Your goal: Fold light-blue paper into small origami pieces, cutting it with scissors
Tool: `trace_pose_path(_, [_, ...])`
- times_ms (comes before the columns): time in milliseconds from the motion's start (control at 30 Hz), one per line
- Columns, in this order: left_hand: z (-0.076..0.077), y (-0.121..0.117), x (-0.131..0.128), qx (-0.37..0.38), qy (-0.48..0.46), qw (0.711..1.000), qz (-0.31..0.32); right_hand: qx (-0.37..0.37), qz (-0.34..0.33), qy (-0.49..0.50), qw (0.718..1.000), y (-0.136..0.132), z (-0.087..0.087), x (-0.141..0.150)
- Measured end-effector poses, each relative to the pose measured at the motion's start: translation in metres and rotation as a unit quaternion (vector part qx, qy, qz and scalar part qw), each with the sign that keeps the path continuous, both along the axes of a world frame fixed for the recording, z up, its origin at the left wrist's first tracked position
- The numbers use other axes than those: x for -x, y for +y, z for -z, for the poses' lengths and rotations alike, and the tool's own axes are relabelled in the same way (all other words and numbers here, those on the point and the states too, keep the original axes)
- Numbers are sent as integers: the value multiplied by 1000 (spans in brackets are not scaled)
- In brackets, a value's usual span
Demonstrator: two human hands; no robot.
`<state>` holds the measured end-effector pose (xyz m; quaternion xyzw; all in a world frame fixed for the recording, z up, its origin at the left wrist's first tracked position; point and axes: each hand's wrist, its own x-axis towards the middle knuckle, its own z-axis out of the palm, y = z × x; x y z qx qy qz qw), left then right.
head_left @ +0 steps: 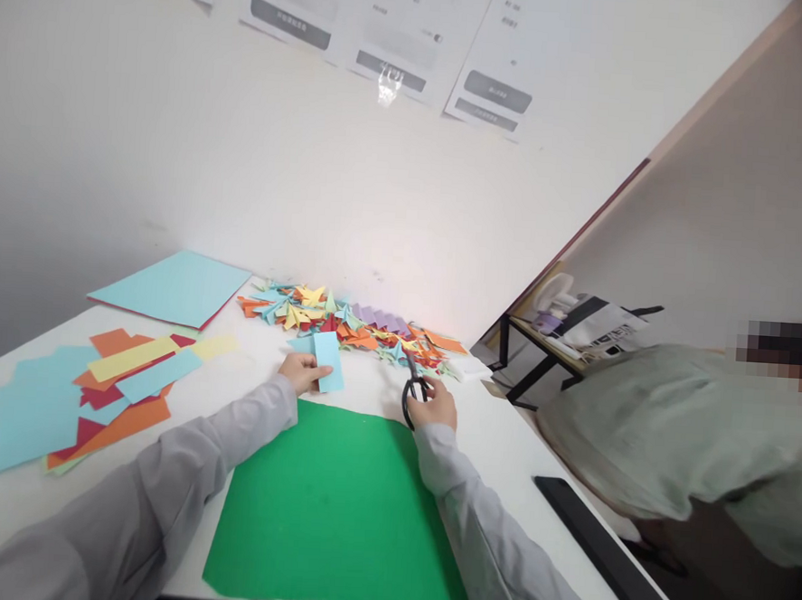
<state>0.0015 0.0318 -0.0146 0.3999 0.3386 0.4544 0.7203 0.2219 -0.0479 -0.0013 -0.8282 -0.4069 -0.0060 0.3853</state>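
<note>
Between the thumb and fingers of my left hand [300,373] a small light-blue paper rectangle [329,363] is held up, above the far edge of a green sheet [340,504]. My right hand [436,405] is closed around the black handles of a pair of scissors [412,389]. The blades point away from me and stand apart from the blue paper. Just beyond both hands lies a long heap of folded and cut paper pieces [364,336] in several colours, along the wall. Part of the blue piece is hidden by my left thumb.
On the left, loose coloured paper strips [124,383] overlap, with large light-blue sheets [174,288] behind them. A black bar [603,552] lies along the table's right edge. Beyond it, a person in a green top [664,434] bends near a shelf [548,336]. Printed sheets [390,28] hang on the wall.
</note>
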Motion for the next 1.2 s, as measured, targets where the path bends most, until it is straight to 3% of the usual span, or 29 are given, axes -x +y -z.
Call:
trace_pose_path(67, [-5, -2, 1, 13, -24, 1000, -7, -101, -50, 170, 979, 9, -7, 16])
trace_pose_path(100, [-7, -2, 1, 20, -30, 999, -12, -133, -88, 273, 949, 15, -10, 25])
trace_pose_path(200, [-9, -2, 1, 25, -40, 999, -23, -189, -200, 515, 812, 28, -14, 56])
trace_pose_path(267, [-9, -2, 1, 15, -47, 998, -30, -192, -311, 590, 720, 33, -12, 75])
trace_pose_path(367, [-10, -2, 2, -2, -67, 997, -35, -163, -386, 632, 652, 34, -6, 88])
trace_pose_path(500, [-17, 0, 4, 33, -96, 993, -58, -89, -384, 671, 628, 31, 0, 78])
trace_pose_path(633, [-20, 7, 6, 70, -94, 990, -75, -15, -409, 714, 568, 26, 3, 64])
trace_pose_path(833, [-19, 14, 6, 62, -107, 991, -55, -9, -445, 731, 518, 16, 3, 77])
trace_pose_path(1000, [-21, 15, 6, 64, -124, 989, -49, -24, -481, 749, 455, 11, -6, 85])
trace_pose_path(1200, [-25, 13, 5, 72, -153, 983, -69, 33, -510, 756, 409, 9, -8, 83])
